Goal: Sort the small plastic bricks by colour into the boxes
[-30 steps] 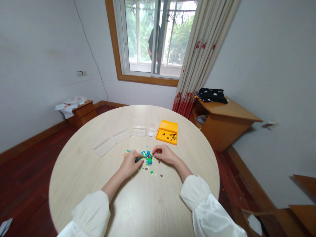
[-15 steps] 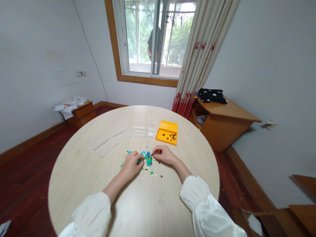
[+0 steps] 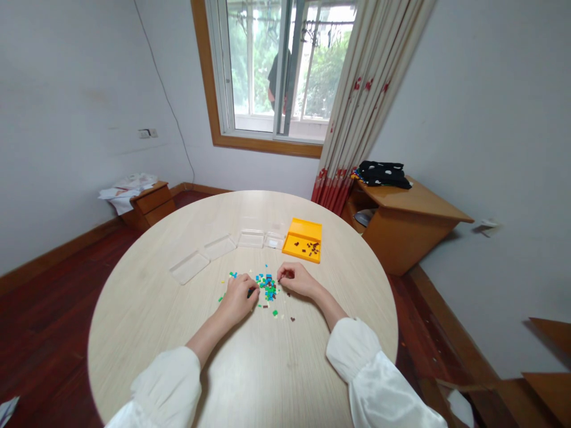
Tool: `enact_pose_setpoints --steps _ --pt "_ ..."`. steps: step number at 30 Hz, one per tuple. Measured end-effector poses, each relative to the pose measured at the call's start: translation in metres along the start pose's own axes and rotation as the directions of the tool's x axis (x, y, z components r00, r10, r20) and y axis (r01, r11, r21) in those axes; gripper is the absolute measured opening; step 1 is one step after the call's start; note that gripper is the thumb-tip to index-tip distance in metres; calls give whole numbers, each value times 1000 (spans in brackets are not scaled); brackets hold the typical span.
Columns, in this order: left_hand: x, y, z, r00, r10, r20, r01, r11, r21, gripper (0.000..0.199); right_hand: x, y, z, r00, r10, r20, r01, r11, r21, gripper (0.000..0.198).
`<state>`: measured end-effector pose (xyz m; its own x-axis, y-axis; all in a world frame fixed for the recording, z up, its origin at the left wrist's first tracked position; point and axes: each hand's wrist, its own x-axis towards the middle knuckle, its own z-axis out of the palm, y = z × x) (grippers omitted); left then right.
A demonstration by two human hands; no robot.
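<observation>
A pile of small toy building bricks (image 3: 269,288), mostly blue and green with some brown and pale ones, lies on the round table between my hands. My left hand (image 3: 239,294) rests at the pile's left side, fingers loosely curved and thumb apart from them. A few bricks show in that gap, and I see none held. Just right of the pile, my right hand (image 3: 296,278) has thumb and forefinger pinched on a tiny dark brown brick (image 3: 279,280), mostly covered by the fingertips. Loose brown bricks (image 3: 292,319) and a green brick (image 3: 275,312) lie nearer me.
Beyond the pile stands an open yellow box (image 3: 289,252) with several brown bricks inside. Clear plastic trays (image 3: 190,267) curve leftward from it along the pale table (image 3: 250,368). A wooden desk (image 3: 419,208) with black cloth stands behind right; a person shows beyond the window.
My right hand has drawn slightly right, off the pile's edge, with the small dark brick in its pinch. The gap between my left thumb and fingers has narrowed a little.
</observation>
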<state>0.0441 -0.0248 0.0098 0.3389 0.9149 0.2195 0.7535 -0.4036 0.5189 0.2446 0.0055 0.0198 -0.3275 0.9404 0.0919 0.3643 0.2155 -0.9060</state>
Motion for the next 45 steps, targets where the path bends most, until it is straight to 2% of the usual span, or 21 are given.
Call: enact_pose_setpoints --steps 5,10,13,17,21,26,28,29,31,33,35,38,40,42,45 --pt "1 -1 -1 999 -4 -53 1 998 -58 21 1 5 1 1000 14 14 -15 998 55 13" --pt "4 0 -3 989 -113 -94 83 956 -282 22 3 8 0 997 -78 -19 78 997 -20 15" --pt "6 0 -3 973 -210 -94 138 861 -489 23 4 8 -1 993 -117 -21 116 993 -27 16" --pt "9 0 -4 943 -327 -60 187 669 -719 30 4 7 -4 995 -91 -48 90 996 -23 18" --pt "10 1 -10 919 -394 -7 228 546 -806 36 6 10 -3 994 -33 -104 39 998 55 24" --pt "9 4 -14 902 -432 14 245 483 -841 33 13 19 0 982 52 -180 -9 972 235 32" --pt "8 4 -14 903 -430 16 239 470 -850 30 17 22 -4 942 72 -329 20 963 268 31" --pt "8 4 -14 904 -427 16 235 466 -853 28 18 23 -6 899 92 -428 36 958 283 31" --pt "8 4 -14 906 -423 14 229 464 -856 26 20 27 -13 779 169 -604 60 939 340 30" --pt "7 4 -14 906 -422 7 224 465 -856 24 22 32 -20 681 270 -681 95 889 447 31" --pt "6 3 -14 905 -426 -1 219 468 -856 23 23 35 -24 646 358 -674 151 806 573 33" --pt "6 2 -14 903 -430 -13 211 469 -858 23 24 38 -26 650 417 -635 220 697 682 39" --pt "6 1 -14 900 -435 -9 211 455 -865 25 24 36 -25 662 408 -629 219 696 683 39" --pt "7 1 -14 899 -439 4 217 436 -873 26 23 31 -21 703 338 -626 192 758 624 35" --pt "8 2 -13 902 -431 21 219 416 -882 28 17 19 -9 828 126 -546 148 891 430 24"
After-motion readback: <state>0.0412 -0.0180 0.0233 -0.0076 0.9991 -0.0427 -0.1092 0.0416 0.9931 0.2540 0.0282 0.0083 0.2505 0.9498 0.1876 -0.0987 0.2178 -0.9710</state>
